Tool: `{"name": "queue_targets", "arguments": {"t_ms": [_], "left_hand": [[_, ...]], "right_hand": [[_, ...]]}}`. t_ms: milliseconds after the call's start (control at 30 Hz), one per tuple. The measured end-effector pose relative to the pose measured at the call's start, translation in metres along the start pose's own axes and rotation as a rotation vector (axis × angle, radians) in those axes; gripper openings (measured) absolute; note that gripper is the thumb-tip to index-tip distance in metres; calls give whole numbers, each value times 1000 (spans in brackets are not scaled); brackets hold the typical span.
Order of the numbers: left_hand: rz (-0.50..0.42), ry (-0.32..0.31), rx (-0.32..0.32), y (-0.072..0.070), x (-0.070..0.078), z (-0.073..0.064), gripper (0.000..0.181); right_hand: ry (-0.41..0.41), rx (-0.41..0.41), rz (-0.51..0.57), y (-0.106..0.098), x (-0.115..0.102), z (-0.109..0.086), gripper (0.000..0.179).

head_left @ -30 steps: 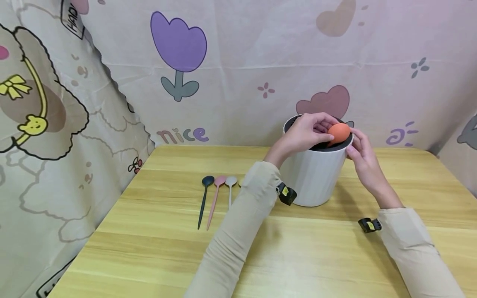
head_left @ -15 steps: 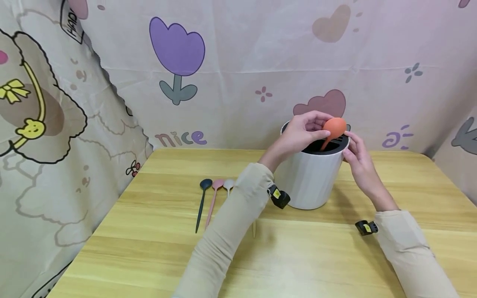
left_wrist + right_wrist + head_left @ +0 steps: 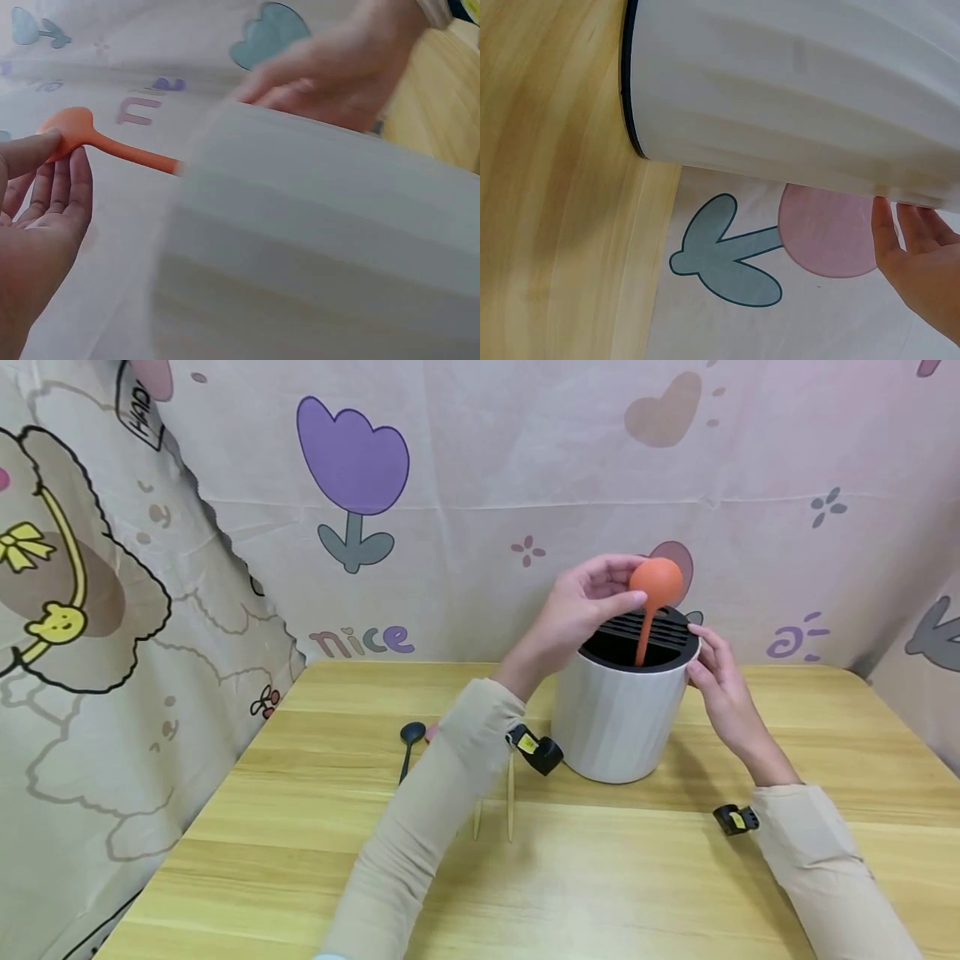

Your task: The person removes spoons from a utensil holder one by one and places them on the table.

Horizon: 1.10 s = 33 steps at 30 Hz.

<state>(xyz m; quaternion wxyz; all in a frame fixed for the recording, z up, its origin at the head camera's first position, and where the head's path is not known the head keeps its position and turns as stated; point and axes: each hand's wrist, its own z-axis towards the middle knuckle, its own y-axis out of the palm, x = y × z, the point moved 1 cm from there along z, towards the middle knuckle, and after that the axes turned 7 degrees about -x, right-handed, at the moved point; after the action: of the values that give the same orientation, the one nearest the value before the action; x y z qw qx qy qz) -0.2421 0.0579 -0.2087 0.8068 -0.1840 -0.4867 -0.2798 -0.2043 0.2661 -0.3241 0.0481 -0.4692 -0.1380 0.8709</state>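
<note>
My left hand pinches the rounded bowl of an orange spoon between thumb and fingers. The spoon's handle points down into the wide opening of a white ribbed utensil holder, and its lower end is hidden inside. In the left wrist view the spoon's bowl sits above the holder's blurred rim. On the holder's right side, just under the rim, the fingertips and thumb of my right hand touch the wall. The right wrist view shows those fingers against the holder's wall.
A black slotted lid part covers the holder's rear top. Left of it on the wooden table lie a dark spoon, a pink spoon and yellowish handles, partly hidden by my left sleeve. A patterned cloth hangs behind.
My left hand has risen and moved left with the orange spoon, so more of its handle shows above the holder. My right hand has stayed at the holder's side.
</note>
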Motion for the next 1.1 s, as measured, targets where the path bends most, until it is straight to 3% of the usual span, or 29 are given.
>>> {"name": "queue_targets", "arguments": {"t_ms": [233,667,900,1100], "left_hand": [[-152,109,15,-13,37,-13,36],[-105,228,20,-30,84,-45,33],[-81,258,27,-40,94,-60,33],[24,230,6,-47,91,-75,39]], "right_hand": [[-21,12,40,1,1,2,45],[-11,12,24,2,2,-1,46],[-7,16,6,2,0,-1,46],[-5,12,13,3,1,-1,46]]}}
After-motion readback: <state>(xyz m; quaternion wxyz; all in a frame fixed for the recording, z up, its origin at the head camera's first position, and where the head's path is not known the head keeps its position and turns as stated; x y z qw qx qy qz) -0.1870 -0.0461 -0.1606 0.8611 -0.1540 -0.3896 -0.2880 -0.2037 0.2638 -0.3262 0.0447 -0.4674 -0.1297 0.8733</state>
